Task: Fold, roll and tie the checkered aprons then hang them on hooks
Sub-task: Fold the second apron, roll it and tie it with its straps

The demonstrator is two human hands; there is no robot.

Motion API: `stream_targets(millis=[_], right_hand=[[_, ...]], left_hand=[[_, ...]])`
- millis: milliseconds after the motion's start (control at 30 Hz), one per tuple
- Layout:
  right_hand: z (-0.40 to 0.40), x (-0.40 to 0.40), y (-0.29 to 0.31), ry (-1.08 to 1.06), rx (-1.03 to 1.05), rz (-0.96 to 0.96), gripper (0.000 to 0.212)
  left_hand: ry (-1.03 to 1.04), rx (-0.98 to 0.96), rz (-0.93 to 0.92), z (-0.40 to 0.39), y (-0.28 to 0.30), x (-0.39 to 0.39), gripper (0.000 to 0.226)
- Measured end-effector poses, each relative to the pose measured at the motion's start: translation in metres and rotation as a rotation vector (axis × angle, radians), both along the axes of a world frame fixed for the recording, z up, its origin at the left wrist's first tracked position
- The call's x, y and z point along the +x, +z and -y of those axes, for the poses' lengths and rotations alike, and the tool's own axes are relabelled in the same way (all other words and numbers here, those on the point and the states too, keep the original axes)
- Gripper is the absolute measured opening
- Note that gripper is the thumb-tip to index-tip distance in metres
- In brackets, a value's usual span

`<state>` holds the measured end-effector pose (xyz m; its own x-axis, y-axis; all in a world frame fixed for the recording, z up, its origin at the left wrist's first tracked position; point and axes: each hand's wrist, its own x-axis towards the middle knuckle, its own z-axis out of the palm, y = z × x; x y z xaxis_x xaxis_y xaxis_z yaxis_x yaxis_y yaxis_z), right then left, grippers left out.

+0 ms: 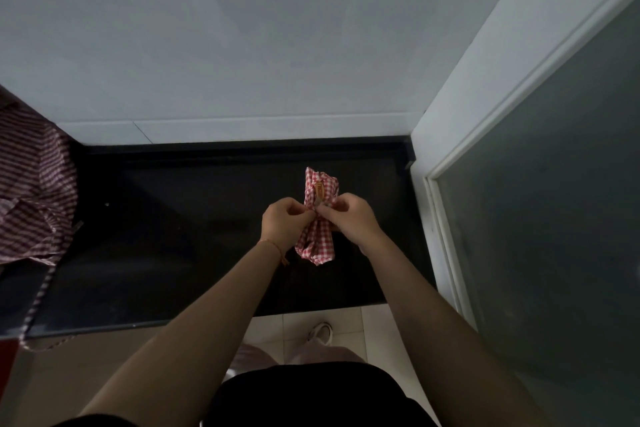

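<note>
Head view: a rolled red-and-white checkered apron [317,236] lies on the black countertop [173,236], between both hands and extending beyond and below them. Left hand [285,222] and right hand [349,220] meet over the roll's middle, fingers curled and pinching its tie at the waist; the tie itself is too small to make out clearly. A thin bracelet [273,246] sits on the left wrist. Well left of the left hand, a loose checkered apron [34,191] lies heaped, its strap [38,305] trailing over the counter edge.
</note>
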<state>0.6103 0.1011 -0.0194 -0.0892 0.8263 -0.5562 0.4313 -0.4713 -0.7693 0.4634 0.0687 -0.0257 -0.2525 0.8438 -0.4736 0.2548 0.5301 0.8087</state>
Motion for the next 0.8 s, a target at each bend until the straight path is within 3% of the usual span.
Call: stream_targets(millis=[100, 300, 600, 733, 800], right_hand=[[0.0, -0.002, -0.002, -0.05, 0.103, 0.104, 0.008], [0.006, -0.016, -0.005, -0.044, 0.365, 0.353, 0.007], [0.003, -0.021, 0.001, -0.536, 0.081, 0.087, 0.013], [0.002, -0.019, -0.001, -0.531, -0.06, 0.028, 0.004], [0.003, -0.016, 0.002, -0.492, -0.11, -0.028, 0.01]], left_hand=[[-0.007, 0.009, -0.001, -0.001, -0.001, 0.002, 0.01], [0.079, -0.078, 0.109, -0.004, -0.011, 0.009, 0.007], [0.416, -0.222, 0.504, -0.003, -0.02, 0.012, 0.007], [0.488, -0.183, 0.634, 0.002, -0.015, 0.008, 0.017], [0.441, -0.167, 0.69, 0.002, -0.011, 0.007, 0.021]])
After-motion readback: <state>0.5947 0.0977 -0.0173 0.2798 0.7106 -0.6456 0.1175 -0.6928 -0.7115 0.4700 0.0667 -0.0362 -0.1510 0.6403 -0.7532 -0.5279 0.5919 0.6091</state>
